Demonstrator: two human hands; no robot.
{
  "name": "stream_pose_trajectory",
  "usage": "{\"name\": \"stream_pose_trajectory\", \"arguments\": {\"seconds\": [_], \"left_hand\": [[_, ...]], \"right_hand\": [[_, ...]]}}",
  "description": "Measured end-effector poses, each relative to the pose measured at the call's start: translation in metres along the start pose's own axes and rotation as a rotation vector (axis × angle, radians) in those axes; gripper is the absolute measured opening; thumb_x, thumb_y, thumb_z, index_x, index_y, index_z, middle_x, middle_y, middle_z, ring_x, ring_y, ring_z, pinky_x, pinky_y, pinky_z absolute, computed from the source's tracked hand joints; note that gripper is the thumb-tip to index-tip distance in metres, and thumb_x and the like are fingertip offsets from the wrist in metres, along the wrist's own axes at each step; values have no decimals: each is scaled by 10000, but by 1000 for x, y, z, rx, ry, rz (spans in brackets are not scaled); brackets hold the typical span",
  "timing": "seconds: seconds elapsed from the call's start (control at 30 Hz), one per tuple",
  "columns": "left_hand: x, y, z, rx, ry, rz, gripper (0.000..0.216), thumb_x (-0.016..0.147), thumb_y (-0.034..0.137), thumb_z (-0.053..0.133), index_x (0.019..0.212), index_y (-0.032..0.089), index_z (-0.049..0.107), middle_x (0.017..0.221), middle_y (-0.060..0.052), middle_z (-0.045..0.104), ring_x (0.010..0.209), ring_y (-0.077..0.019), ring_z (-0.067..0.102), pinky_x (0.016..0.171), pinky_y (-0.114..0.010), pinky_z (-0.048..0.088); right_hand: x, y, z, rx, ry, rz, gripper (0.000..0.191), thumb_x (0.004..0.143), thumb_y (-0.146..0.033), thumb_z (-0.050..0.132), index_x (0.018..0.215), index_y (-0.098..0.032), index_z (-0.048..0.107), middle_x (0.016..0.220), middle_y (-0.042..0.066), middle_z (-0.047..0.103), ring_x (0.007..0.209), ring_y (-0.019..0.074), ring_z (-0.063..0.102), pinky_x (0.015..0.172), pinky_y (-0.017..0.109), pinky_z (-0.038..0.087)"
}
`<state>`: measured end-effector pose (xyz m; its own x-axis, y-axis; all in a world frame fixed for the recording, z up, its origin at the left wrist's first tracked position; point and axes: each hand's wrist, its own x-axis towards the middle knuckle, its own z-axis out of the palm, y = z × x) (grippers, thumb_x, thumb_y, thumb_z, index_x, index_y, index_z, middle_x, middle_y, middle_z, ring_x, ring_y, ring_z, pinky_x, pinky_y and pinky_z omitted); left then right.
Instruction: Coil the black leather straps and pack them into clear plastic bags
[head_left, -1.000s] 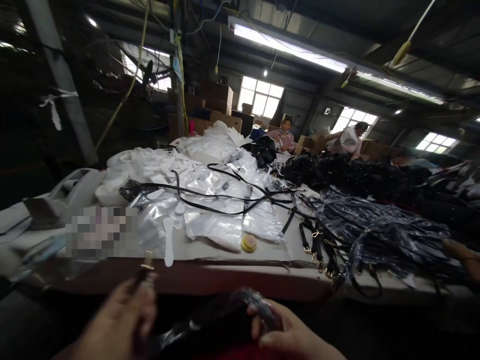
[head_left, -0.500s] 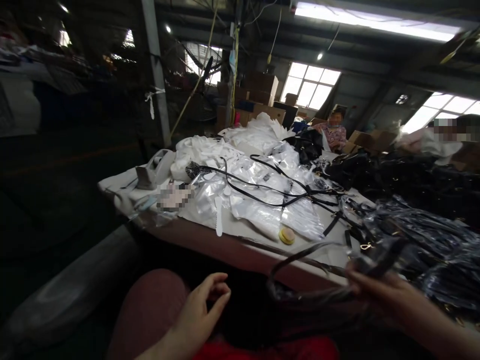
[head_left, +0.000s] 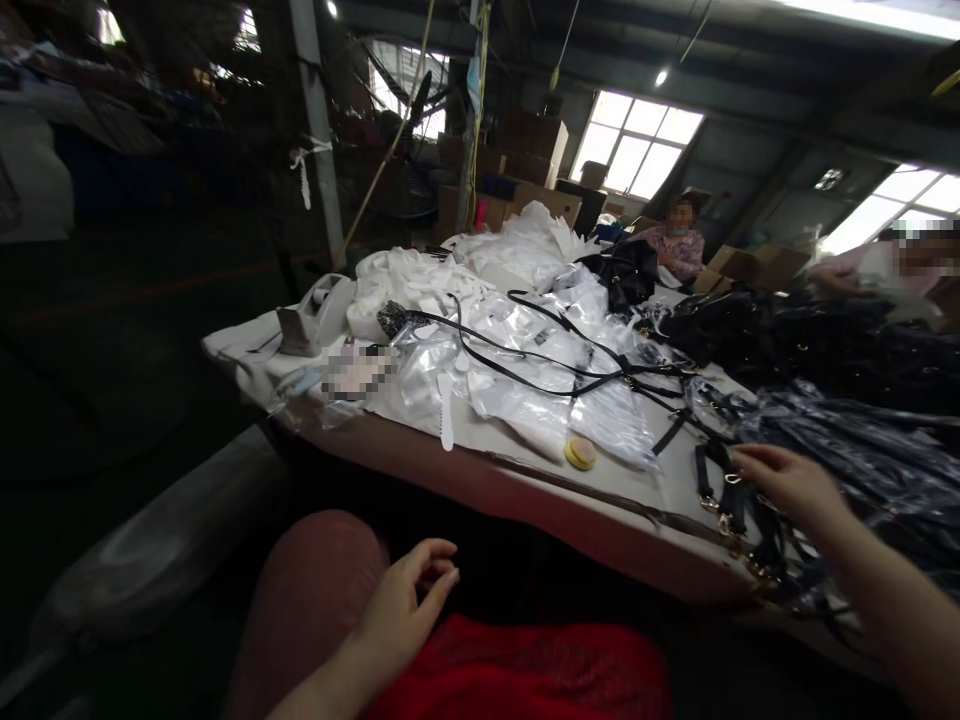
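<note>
My left hand hangs over my lap with nothing in it, its fingers loosely bent and the thumb apart from them. At the right of the table, my right hand pinches at a black strap with gold-coloured metal clasps. Its fingertips are close together on the strap, partly hiding the grip. More long black straps lie across clear plastic bags in the middle. To the right of the hand spreads a heap of straps in clear plastic.
A yellow round tin or tape roll and a white toothed strip lie near the table edge. A grey tape dispenser stands at left. Black bags are piled at the far right, near two other people.
My right hand has let go of the plastic-wrapped strap bundle it held over the table edge and moved up to the straps on the table. My left hand stays almost still.
</note>
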<state>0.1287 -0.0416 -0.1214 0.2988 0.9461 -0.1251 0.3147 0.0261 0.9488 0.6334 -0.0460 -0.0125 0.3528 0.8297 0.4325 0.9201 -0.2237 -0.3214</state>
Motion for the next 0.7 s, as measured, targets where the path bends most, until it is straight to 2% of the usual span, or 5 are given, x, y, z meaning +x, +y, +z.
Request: {"name": "stream_pose_trajectory", "arguments": {"seconds": [0.1, 0.23, 0.33, 0.47, 0.7], "left_hand": [[-5, -5, 0, -8, -57, -29, 290, 847, 362, 523, 1033, 170, 637, 892, -76, 732, 870, -219, 700, 838, -337, 537], [-10, -16, 2, -29, -95, -61, 267, 846, 352, 524, 1018, 180, 634, 887, -69, 733, 864, -217, 702, 829, -330, 538], [-11, -22, 6, -22, -79, -66, 266, 846, 351, 520, 1015, 181, 634, 875, -68, 731, 854, -214, 699, 823, -325, 536], [-10, -19, 14, -16, -95, -66, 267, 848, 361, 521, 1001, 184, 648, 860, -67, 732, 849, -211, 693, 817, -314, 529], [-9, -7, 22, 23, -157, -65, 262, 853, 363, 517, 981, 177, 649, 827, -60, 727, 821, -208, 687, 796, -306, 512]], "right_hand": [[-17, -10, 52, -18, -162, -28, 362, 731, -389, 719, 1039, -198, 726, 715, 34, 697, 543, 177, 616, 521, 290, 485], [-32, -23, 89, -77, -140, -60, 471, 803, -392, 591, 1239, -227, 655, 869, 57, 695, 656, 208, 631, 599, 318, 454], [-32, -25, 90, -85, -119, -97, 306, 858, -430, 537, 982, -243, 745, 881, 65, 698, 730, 228, 646, 656, 333, 450], [-27, -23, 82, -62, -71, -124, 352, 872, -511, 522, 768, -226, 699, 830, 68, 697, 723, 228, 649, 656, 330, 452], [-25, -23, 77, -41, -11, -121, 369, 860, -524, 527, 898, -184, 663, 871, 89, 662, 678, 205, 624, 660, 325, 481]]}}
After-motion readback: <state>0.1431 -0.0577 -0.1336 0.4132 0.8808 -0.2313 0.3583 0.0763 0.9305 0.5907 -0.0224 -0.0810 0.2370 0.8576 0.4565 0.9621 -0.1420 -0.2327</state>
